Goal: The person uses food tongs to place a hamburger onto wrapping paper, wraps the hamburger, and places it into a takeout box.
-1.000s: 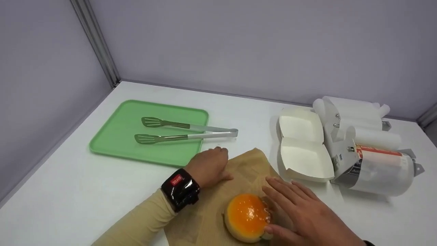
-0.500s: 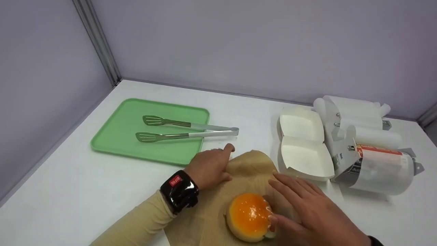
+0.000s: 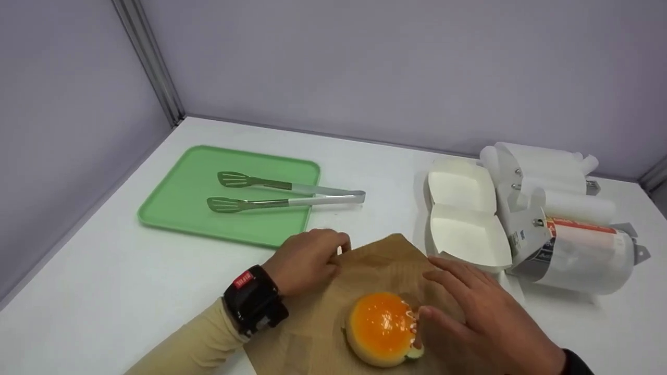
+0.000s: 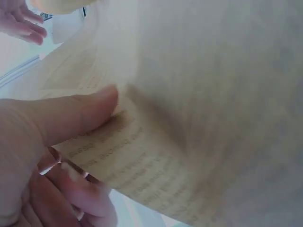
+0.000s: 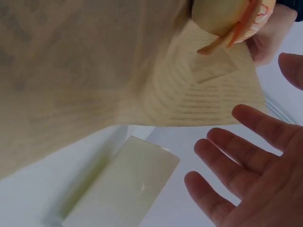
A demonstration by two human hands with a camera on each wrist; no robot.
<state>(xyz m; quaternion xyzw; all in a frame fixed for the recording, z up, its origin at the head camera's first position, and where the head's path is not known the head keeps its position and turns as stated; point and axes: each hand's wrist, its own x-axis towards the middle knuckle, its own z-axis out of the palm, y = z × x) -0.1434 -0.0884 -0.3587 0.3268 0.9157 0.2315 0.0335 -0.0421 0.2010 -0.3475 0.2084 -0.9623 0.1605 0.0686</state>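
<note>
Table (image 3: pixel 94 271); paper (image 3: pixel 307 317), lettering (image 4: pixel 116 156) distinct left-wrist only

The round orange-topped burger (image 3: pixel 383 328) lies on the brown printed paper (image 3: pixel 318 336), between my left hand (image 3: pixel 305 260) and right hand (image 3: pixel 487 315). Behind, long metal tongs (image 3: pixel 286 202) lie partly on the flat green tray (image 3: pixel 182 203) at left; the open white box (image 3: pixel 469 234) is at right.

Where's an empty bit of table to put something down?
The white table is bare left of the tan sleeve, nearer than the green tray. Another gap lies between the tongs and the white box. It's crowded in front, with burger, brown paper, left hand and right hand, and on the right, where rolls sit beside the box.
</note>
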